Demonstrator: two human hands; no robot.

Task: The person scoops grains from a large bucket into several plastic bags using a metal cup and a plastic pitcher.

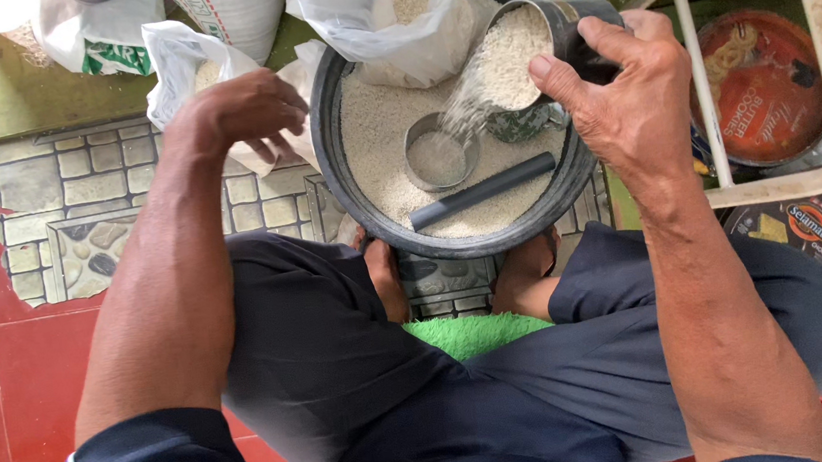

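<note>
My right hand [633, 89] grips a dark metal can [563, 31] full of white rice, tipped left so rice pours into a small round tin [437, 153] lying in a black basin [349, 212] of rice. A dark tube [483, 191] rests on the rice in the basin. My left hand [239, 112] hovers with fingers curled down at the basin's left rim, touching the edge of a clear plastic bag [179, 62]. A second plastic bag [390, 17] holding rice leans into the basin at the top.
White sacks [229, 7] stand behind the basin. A white rack [818, 71] on the right holds a red round biscuit tin [764, 86]; a black round tin [803, 233] lies below it. My feet brace the basin. Red floor tiles lie to the left.
</note>
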